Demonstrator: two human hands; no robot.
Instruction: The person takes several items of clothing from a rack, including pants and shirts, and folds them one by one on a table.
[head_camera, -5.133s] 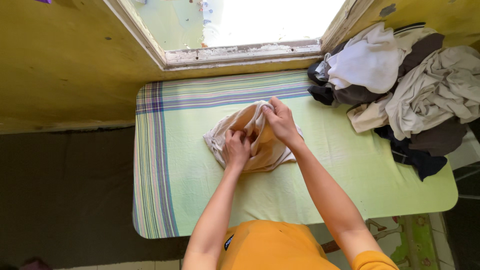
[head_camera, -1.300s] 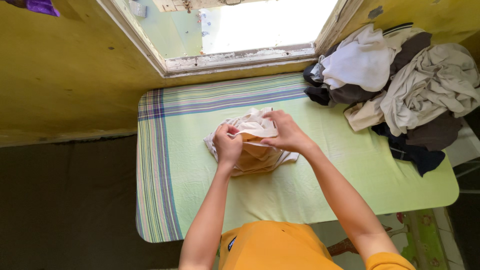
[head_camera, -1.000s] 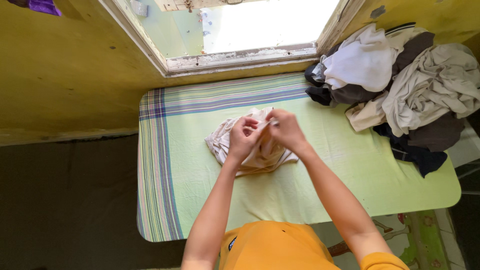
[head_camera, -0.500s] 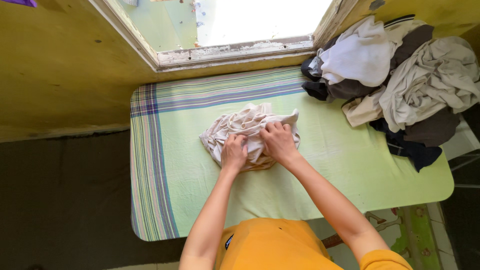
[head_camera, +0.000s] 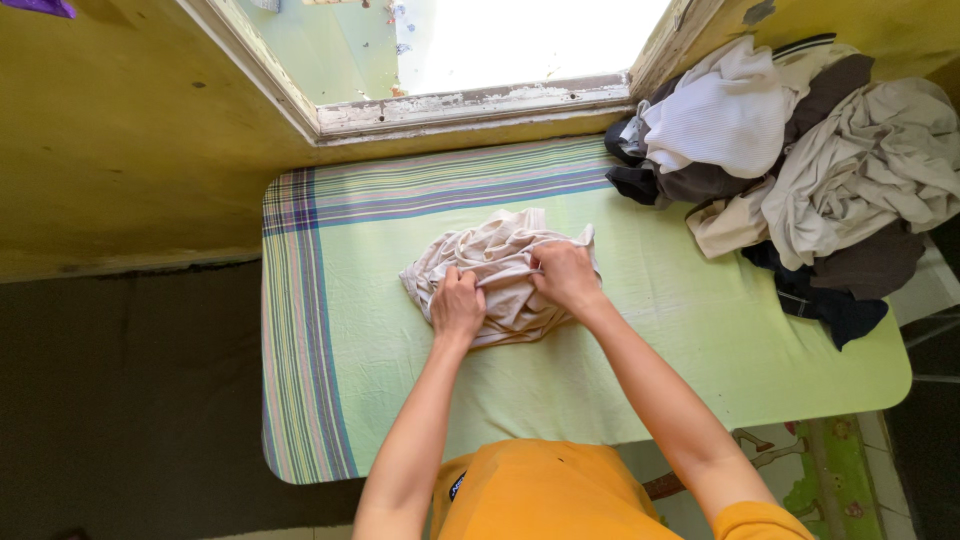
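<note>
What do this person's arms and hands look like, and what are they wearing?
Both arms are bare from hand to upper arm. The left hand and right hand show no gloves and no visible rings, watch or bracelets. An orange-yellow short-sleeved shirt shows, its sleeve edge at the right upper arm.

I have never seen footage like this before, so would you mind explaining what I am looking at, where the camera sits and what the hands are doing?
There is no machine here: a person in an orange top works with two bare hands. The one picture comes from a camera worn on that person's head, looking straight down, so the arms reach up into the frame from the bottom edge.

The surface is a table covered with a light green cloth that has striped borders, set under a window in a yellow wall.

In the middle lies a crumpled beige garment. The left hand and the right hand both rest on it, their fingers closed on its folds.

At the far right corner sits a pile of clothes in white, beige, brown and dark colours, untouched by either hand.
</note>
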